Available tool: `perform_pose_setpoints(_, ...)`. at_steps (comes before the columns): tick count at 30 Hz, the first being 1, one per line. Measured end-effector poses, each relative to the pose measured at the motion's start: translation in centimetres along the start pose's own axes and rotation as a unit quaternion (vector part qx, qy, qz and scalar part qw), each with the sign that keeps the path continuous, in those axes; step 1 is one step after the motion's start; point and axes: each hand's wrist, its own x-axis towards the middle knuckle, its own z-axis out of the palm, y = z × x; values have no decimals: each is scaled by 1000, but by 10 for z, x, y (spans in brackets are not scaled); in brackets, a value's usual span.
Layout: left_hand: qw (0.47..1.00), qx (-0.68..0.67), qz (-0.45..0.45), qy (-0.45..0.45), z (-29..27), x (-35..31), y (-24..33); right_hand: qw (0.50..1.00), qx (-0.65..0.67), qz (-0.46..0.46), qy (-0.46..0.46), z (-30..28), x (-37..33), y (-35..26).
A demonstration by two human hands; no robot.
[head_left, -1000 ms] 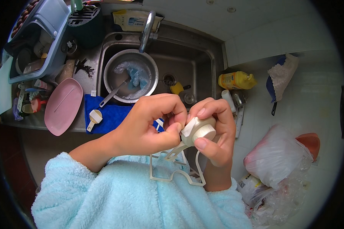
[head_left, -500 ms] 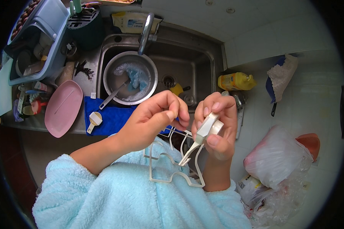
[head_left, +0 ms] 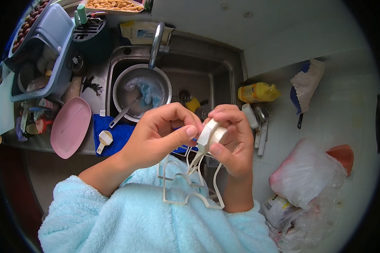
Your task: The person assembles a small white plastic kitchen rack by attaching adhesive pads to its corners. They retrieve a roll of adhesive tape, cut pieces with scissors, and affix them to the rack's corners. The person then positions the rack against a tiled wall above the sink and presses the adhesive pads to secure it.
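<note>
My right hand point(head_left: 232, 145) is closed round a white plastic holder point(head_left: 205, 138) with a round, knob-like base and a slim arm pointing down. A white wire frame point(head_left: 175, 202) with a wavy outline hangs below it, in front of my light blue fluffy robe. Whether frame and holder are one piece is hard to see. My left hand point(head_left: 160, 130) is closed, thumb and forefinger brought together close to the holder's left edge. What those fingers pinch, if anything, is hidden.
Behind my hands, a metal pot point(head_left: 117, 90) with sudsy water, a blue cloth and a ladle-like handle stands in the steel sink point(head_left: 202, 69) under the faucet point(head_left: 157, 44). A pink tray point(head_left: 71, 128) lies left. Right are a yellow bottle point(head_left: 258, 92) and plastic bags point(head_left: 307, 173).
My right hand has shifted slightly left with the holder, which has turned more upright. My left hand's fingers have come closer to its edge. The view has shifted slightly.
</note>
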Motion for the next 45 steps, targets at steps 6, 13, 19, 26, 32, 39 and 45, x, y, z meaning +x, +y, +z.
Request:
perform_pose_setpoints(6,997,52,42,46,1,0,0,998,-54,29,10,7,0,8)
perform_pose_setpoints(13,972,198,111,59,7,0,-2,991,-107,58,55,16,-3,13)
perform_pose_setpoints(19,992,92,62,65,7,1,-4,998,11,46,49,11,-5,9)
perform_pose_setpoints(26,995,-48,0,83,-4,4,-3,983,177,19,46,-5,-8,7)
perform_pose_setpoints(32,984,-133,-37,108,-9,5,-9,939,342,-10,27,-8,-11,6)
perform_pose_setpoints(39,972,-163,-133,108,-13,17,-30,885,464,-47,4,-8,-12,2)
perform_pose_setpoints(45,973,145,-110,143,-34,54,-63,854,513,-86,-10,-25,-17,-9)
